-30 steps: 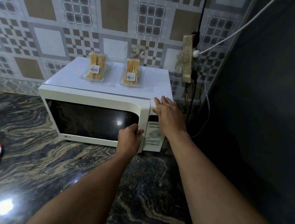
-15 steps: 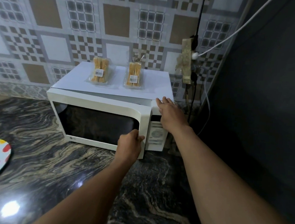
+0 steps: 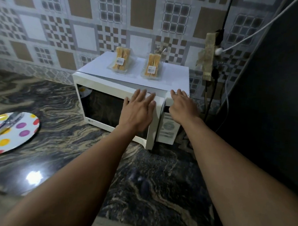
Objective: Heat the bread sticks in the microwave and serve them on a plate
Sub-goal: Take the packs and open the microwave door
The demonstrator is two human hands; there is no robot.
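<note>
Left hand (image 3: 137, 110) pressed flat, fingers straight, on the ajar door (image 3: 102, 107). Right hand (image 3: 182, 106) lay flat on the microwave (image 3: 174, 77), holding nothing

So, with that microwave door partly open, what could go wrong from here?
The left hand lies flat on the part-open door and might just push it shut. The bread stick packs lie loose on top of the microwave; a jolt could slide them off. They are still wrapped in plastic, risky to heat.

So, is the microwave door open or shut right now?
Partly open: the microwave door has its right edge standing clear of the control panel, with a dark gap between them.
</note>
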